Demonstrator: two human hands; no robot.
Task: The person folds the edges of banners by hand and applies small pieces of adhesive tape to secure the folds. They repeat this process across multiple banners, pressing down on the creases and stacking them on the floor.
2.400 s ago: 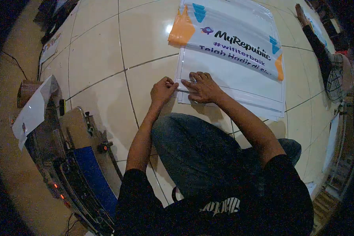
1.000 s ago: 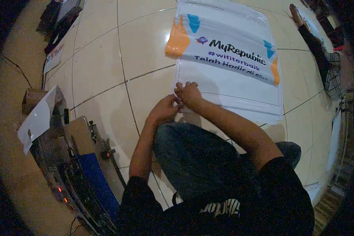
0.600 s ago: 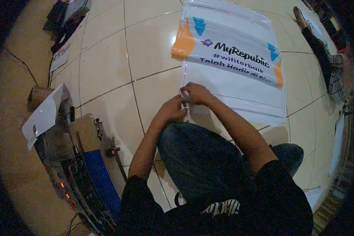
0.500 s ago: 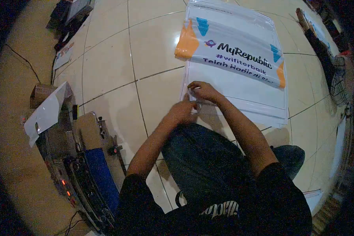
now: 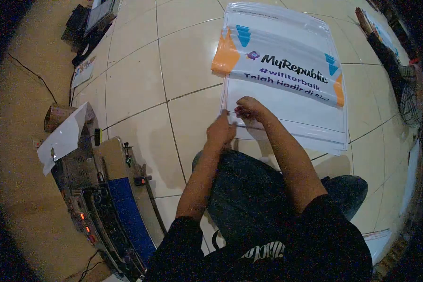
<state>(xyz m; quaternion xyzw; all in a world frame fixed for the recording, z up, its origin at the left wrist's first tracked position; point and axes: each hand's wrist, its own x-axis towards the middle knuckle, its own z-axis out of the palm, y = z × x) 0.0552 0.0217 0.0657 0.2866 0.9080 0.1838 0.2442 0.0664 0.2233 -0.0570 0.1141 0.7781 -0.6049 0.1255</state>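
A stack of clear plastic bags with printed "MyRepublic" banners [image 5: 286, 80] lies on the tiled floor in front of my knees. My left hand [image 5: 221, 130] is curled at the near left corner of the stack, pinching the bag's edge. Just to its right, my right hand [image 5: 250, 108] has its fingertips bent down onto the same near edge of the top bag. Both hands are close together, almost touching.
A band sealer machine with a blue conveyor belt [image 5: 110, 202] stands on the floor at my left, a white sheet [image 5: 63, 138] draped over its far end. Another person's arm [image 5: 385, 51] rests on the floor at the far right. Dark equipment [image 5: 91, 21] sits top left.
My hands have come together from spread positions to the near left corner of the top bag. The view has shifted slightly, so the machine appears further right.
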